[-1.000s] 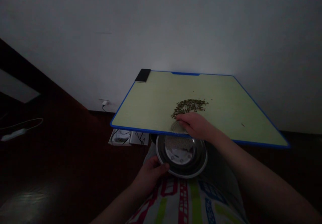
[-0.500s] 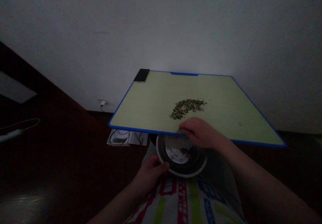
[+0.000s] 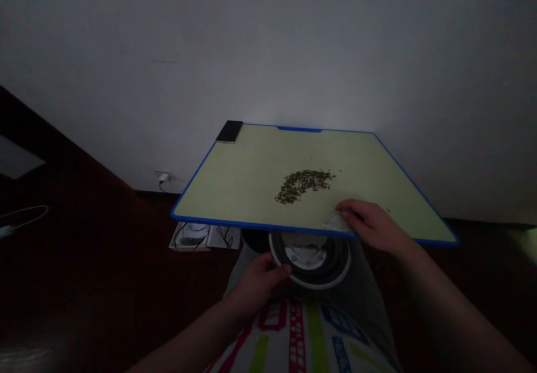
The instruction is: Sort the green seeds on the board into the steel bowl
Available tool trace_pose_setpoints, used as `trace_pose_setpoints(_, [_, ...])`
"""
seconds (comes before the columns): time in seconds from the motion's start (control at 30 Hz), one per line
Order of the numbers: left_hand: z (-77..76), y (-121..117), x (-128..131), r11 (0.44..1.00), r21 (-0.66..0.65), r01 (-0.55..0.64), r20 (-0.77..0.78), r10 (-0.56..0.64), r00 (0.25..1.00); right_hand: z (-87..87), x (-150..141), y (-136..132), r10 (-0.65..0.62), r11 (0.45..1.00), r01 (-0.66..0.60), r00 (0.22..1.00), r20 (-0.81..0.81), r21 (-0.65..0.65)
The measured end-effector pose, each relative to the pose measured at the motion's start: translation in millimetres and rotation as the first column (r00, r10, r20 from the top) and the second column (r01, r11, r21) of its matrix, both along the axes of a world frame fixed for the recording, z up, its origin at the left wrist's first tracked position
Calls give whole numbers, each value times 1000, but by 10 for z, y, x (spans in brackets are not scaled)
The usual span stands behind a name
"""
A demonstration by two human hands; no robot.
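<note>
My left hand [image 3: 260,281] grips the near left rim of a round metal bowl [image 3: 315,284], thumb over the edge, held over my lap just below the table's front edge. The bowl's far side is hidden under the tabletop. My right hand [image 3: 373,226] is closed, its fingertips pinching a thin clear piece [image 3: 337,222] at the front edge of the table; its exact kind is too dim to tell. Beyond it, small brown grains [image 3: 302,185] lie in a loose curved patch on the pale tabletop [image 3: 247,166], left of my right hand.
A dark phone [image 3: 229,131] lies at the table's far left corner. Below the table's left front edge are a white box with cables [image 3: 191,236] and a dark container [image 3: 255,241]. A wall [image 3: 268,48] stands behind, with a plugged-in charger [image 3: 164,178].
My right hand has moved right and up from above the bowl to the table's front edge, with the clear piece in it. My left hand still holds the bowl. The view has shifted slightly.
</note>
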State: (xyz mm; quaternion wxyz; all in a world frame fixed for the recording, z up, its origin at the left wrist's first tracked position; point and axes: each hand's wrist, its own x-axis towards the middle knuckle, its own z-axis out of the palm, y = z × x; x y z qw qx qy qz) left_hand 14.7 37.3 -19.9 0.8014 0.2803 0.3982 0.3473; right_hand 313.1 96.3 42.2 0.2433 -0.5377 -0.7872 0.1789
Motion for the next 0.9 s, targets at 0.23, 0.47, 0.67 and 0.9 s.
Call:
trace_pose_setpoints(0.23, [-46,73,260,997,5,78,9,-79,997,-38,336,46,-191,982,186,968,-161,-44])
trace_pose_setpoints(0.47, [-331,182,603,985,-25,170,8,-170,985,-94,510,113,-352,935,280,811,-467,-219])
trace_pose_setpoints(0.67, [-655,203,877,983,-70,170,24,-169,985,-142,526,117,-363,929,248,762,-536,-276])
trace_pose_setpoints(0.9, [-873,200,1095,959,-88,271,-24,-274,961,-193,569,128,-346,936,247,765,-543,-249])
